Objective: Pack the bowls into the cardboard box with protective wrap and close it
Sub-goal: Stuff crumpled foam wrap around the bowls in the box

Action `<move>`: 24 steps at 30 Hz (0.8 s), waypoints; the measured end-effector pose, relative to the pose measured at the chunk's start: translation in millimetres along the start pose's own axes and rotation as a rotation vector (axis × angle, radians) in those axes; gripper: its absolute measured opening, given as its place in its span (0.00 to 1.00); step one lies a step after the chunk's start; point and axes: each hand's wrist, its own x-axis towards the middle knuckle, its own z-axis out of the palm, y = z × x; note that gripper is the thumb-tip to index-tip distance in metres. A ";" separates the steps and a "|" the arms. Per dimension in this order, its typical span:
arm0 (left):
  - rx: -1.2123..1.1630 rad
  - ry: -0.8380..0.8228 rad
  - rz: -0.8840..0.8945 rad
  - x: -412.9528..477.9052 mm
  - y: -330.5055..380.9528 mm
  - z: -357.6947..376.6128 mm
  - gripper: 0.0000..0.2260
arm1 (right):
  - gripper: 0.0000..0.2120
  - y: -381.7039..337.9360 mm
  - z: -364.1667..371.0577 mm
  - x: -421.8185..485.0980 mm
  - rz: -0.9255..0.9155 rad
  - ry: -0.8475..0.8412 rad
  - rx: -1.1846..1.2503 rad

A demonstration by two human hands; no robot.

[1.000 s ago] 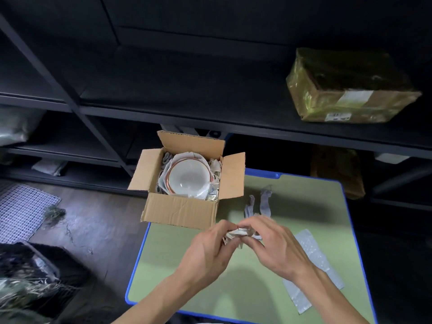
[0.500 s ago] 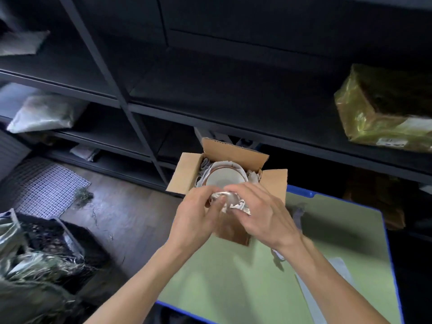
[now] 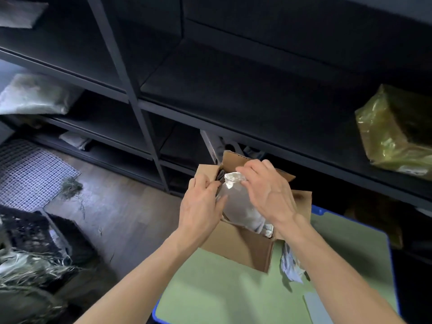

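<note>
An open cardboard box [image 3: 243,244] stands at the far left corner of the green table [image 3: 224,291]. A pale bowl [image 3: 236,204] lies inside it, partly hidden by my hands. Both hands are over the box opening. My right hand [image 3: 266,190] holds a crumpled wad of white protective wrap [image 3: 232,180] over the bowl. My left hand [image 3: 202,204] is at the box's left side, its fingers curled at the wrap beside the bowl. More wrap shows in the near right corner of the box.
Loose wrap pieces [image 3: 291,267] lie on the table right of the box. Dark metal shelving [image 3: 233,94] rises behind, with a yellow-wrapped parcel [image 3: 395,129] at right. Bags and a black crate [image 3: 35,237] sit on the floor at left.
Both hands carried the crumpled wrap from above the table forward to the box and now hold it over the bowl. The view has swung left and closer to the box.
</note>
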 end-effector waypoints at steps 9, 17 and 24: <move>-0.051 0.094 0.035 5.6 -9.1 18.7 0.06 | 0.19 -10.9 13.6 24.1 -0.086 -0.146 -0.007; -0.004 0.136 0.181 6.8 -15.1 29.1 0.05 | 0.19 -3.0 20.2 33.2 -0.097 -0.145 0.088; 0.031 0.119 0.217 9.3 -18.2 32.4 0.07 | 0.18 -2.7 29.2 30.1 -0.082 -0.173 0.115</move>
